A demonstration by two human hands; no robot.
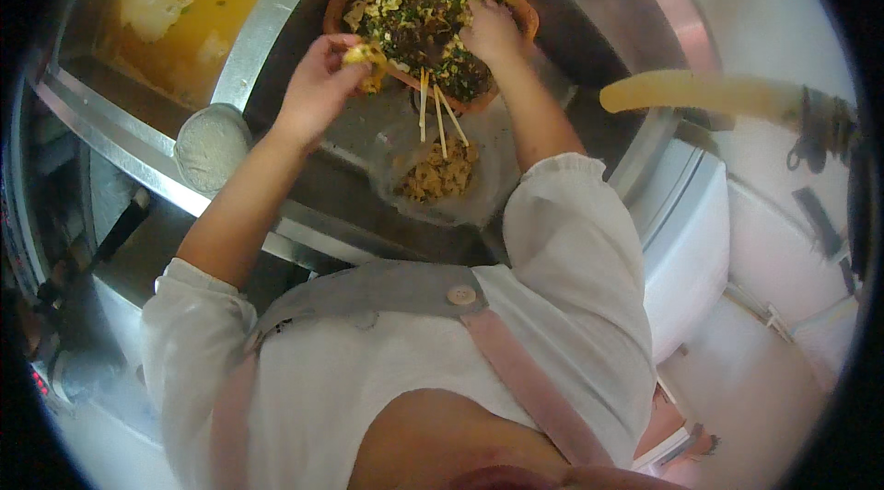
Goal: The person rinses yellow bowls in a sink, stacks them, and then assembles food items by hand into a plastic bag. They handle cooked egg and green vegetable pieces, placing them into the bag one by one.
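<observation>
A soft yellow piece of food point(366, 65), perhaps a thin wrapper, is pinched in the fingers of my left hand point(319, 89), just off the left side of the basin's near rim. My right hand point(494, 30) reaches into the chopped filling point(421, 20), a mix of what looks like egg, greens and dark bits. Its fingertips are partly hidden in the mix. The orange-brown basin point(528, 12) holds this filling. Several thin wooden sticks point(440, 120) lean from its near rim onto a clear plastic bag point(459, 214) with brown chopped food point(438, 176).
At upper left, a steel pan point(90, 20) holds yellow liquid point(242, 3) with foam. A pale round object point(213, 148) sits on the steel counter edge point(255, 41) by my left forearm. From the right juts a yellowish tube-like object point(690, 93), above a white cabinet point(690, 248).
</observation>
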